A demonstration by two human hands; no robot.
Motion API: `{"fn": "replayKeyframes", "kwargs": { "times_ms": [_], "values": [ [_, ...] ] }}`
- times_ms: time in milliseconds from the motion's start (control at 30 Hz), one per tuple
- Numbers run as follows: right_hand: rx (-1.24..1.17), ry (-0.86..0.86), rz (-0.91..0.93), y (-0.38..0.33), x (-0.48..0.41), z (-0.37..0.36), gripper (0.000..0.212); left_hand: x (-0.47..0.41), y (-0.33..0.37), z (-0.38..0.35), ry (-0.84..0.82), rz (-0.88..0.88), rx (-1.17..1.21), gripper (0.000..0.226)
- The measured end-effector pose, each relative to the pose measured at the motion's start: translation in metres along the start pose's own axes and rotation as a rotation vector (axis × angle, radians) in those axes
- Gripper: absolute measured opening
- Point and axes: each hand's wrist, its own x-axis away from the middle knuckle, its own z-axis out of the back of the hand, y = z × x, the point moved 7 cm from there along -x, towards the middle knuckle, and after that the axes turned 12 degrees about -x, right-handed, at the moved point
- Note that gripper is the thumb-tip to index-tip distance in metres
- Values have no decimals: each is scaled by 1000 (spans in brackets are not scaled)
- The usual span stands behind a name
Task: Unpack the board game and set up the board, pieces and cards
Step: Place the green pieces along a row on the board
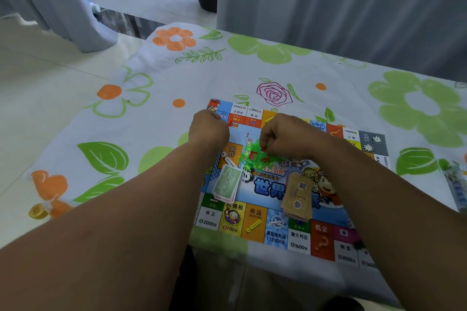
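The colourful game board (262,227) lies flat on the flowered tablecloth. A pile of small green and red plastic pieces (252,155) sits near the board's middle. A stack of paper money (227,183) with a green note on top lies at the board's left, and a tan stack of cards (297,195) lies right of centre. My right hand (285,137) hovers over the pile and pinches a small red piece (263,149). My left hand (208,127) is at the board's far left corner with its fingers curled; what they hold is hidden.
The table (177,78) wears a white cloth printed with green and orange flowers. A clear plastic packet (456,184) lies at the right edge. Grey curtains hang behind the table, and tiled floor shows at the left.
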Motion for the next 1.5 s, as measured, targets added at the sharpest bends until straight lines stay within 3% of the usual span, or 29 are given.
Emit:
{"fn": "replayKeyframes", "kwargs": {
  "times_ms": [267, 467, 633, 767, 900, 1200, 1500],
  "values": [
    [8, -13, 6, 1, 0, -2, 5, 3, 2, -1, -12, 4, -25, 17],
    [-355, 140, 10, -15, -3, 22, 6, 3, 1, 7, 51, -42, -55, 19],
    [-568, 243, -49, -26, -22, -4, 6, 1, 8, 17, 100, -205, -353, 34],
    [-444, 290, -45, -25, -41, -20, 7, -4, 11, 12, 53, -311, -557, 46],
    [-286, 324, -12, -29, -44, -21, 7, -5, 11, 4, 14, -390, -626, 42],
    [-201, 328, -92, -16, -39, -6, 10, -8, 9, 3, 11, -373, -613, 34],
    [-14, 259, 54, -31, -39, -22, 14, -9, 9, 4, 19, -346, -607, 36]
  ]
}}
